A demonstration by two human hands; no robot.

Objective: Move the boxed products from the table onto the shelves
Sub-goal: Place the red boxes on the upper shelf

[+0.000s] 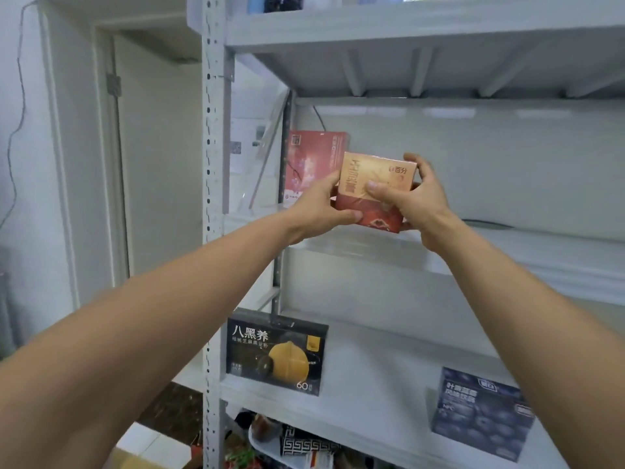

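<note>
SHELVING IN PROGRESS: A person lifts an orange-and-gold box toward the middle shelf of a pale metal rack, both arms stretched forward. The left hand grips the box's lower left corner with the thumb laid across the front. The right hand clamps the right side, its fingers curled over the top edge and the thumb pressed on the face. The box hangs slightly tilted just above the shelf's front lip, not yet set down. In this view it overlaps a red box that stands upright at the shelf's far left, near the rear post.

Placing it well looks to be a matter of levelling the box first, then sliding it in just beside the red one with the printed face outward. The base should sit flat on the shelf before either hand lets go. The likely slip is knocking the red box back or sideways, and a small gap between the two would guard against that.

On the lower shelf, a black box with a yellow emblem stands at the left front. A dark blue box stands well apart from it at the right front. The top shelf carries a few items, cut off by the frame and too blurred to name. Beneath the lower shelf, a white tray holds assorted packets, unclear in detail. The surface the boxes come from is out of view.
</note>
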